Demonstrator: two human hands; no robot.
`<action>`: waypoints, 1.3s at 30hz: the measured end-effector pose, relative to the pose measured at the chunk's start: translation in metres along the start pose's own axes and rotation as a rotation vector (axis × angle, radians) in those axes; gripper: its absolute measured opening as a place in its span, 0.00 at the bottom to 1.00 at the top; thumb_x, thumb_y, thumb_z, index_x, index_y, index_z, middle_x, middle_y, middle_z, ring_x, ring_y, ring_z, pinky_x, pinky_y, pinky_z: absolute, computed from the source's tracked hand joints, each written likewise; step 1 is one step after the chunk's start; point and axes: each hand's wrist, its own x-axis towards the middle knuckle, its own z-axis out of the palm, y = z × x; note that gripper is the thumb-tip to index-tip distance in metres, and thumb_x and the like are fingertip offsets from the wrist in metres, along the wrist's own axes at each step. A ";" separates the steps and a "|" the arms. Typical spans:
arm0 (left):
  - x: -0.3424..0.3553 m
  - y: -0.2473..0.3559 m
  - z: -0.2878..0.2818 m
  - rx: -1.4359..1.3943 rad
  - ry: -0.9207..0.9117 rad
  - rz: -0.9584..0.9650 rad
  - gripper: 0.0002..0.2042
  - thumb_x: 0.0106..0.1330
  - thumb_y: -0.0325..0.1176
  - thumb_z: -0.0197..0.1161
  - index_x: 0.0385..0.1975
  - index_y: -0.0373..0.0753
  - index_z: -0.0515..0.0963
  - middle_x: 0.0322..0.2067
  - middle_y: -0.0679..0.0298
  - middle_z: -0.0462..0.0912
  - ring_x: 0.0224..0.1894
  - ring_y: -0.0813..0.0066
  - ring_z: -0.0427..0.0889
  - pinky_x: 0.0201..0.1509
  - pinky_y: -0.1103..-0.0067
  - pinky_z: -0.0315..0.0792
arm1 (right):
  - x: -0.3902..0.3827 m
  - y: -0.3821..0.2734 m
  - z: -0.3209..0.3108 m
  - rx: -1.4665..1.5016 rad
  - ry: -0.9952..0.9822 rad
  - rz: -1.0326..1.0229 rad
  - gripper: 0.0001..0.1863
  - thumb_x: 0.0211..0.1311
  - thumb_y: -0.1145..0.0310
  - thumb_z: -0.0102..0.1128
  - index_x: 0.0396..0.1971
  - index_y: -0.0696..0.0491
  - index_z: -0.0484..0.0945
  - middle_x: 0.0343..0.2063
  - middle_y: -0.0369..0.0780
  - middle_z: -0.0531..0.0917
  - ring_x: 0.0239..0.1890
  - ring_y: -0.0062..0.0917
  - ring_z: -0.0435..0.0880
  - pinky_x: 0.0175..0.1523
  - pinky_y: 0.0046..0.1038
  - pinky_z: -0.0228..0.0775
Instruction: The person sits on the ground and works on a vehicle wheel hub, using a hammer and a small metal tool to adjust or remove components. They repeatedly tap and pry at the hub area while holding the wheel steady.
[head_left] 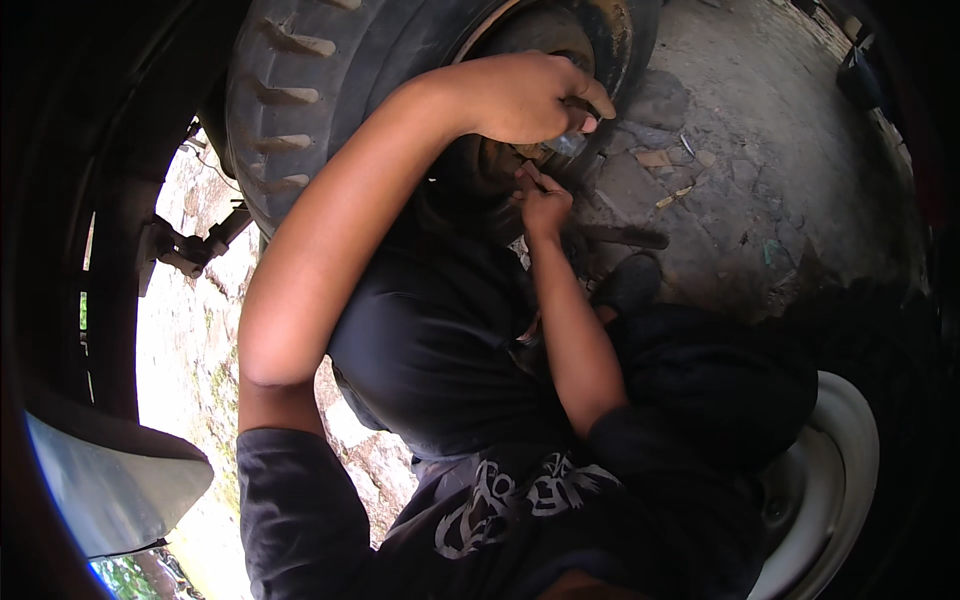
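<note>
A large black tire (290, 100) with chunky tread stands before me, its rusty wheel rim (610, 40) facing right. My left hand (535, 100) reaches across the rim from the upper side, its fingers curled down around a small clear, plastic-looking object (568, 143); its kind cannot be made out. Just below, my right hand (545, 205) is closed in a pinch close to the lower part of the hub (500, 165). Whatever lies between those fingertips is too small and dark to name. Shadow and my left hand hide much of the hub.
A dark bar-like piece (630, 237) lies by my shoe (635, 280). Broken chips and scraps (660, 160) litter the concrete floor (750, 110). At lower right is a white wheel rim (845, 480). A dark metal linkage (190, 250) sticks out left of the tire.
</note>
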 end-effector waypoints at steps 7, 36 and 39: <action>0.004 -0.001 -0.007 0.005 -0.008 -0.004 0.19 0.81 0.38 0.63 0.66 0.42 0.83 0.60 0.50 0.88 0.65 0.53 0.86 0.70 0.66 0.77 | 0.003 -0.016 0.010 -0.060 -0.020 0.056 0.17 0.68 0.70 0.79 0.52 0.64 0.89 0.34 0.40 0.91 0.26 0.21 0.88 0.32 0.27 0.86; 0.001 -0.002 -0.007 0.022 -0.029 -0.056 0.18 0.81 0.36 0.62 0.66 0.40 0.83 0.62 0.51 0.88 0.66 0.54 0.85 0.72 0.66 0.76 | 0.002 -0.011 0.008 -0.196 -0.074 0.017 0.11 0.66 0.74 0.78 0.44 0.64 0.91 0.32 0.42 0.93 0.26 0.23 0.91 0.32 0.27 0.88; -0.001 0.001 -0.005 -0.005 -0.012 -0.010 0.18 0.81 0.36 0.62 0.65 0.40 0.84 0.61 0.51 0.88 0.65 0.54 0.85 0.71 0.66 0.76 | 0.026 -0.015 -0.001 -0.226 -0.045 -0.018 0.12 0.66 0.73 0.79 0.44 0.64 0.91 0.32 0.41 0.93 0.26 0.23 0.91 0.32 0.28 0.88</action>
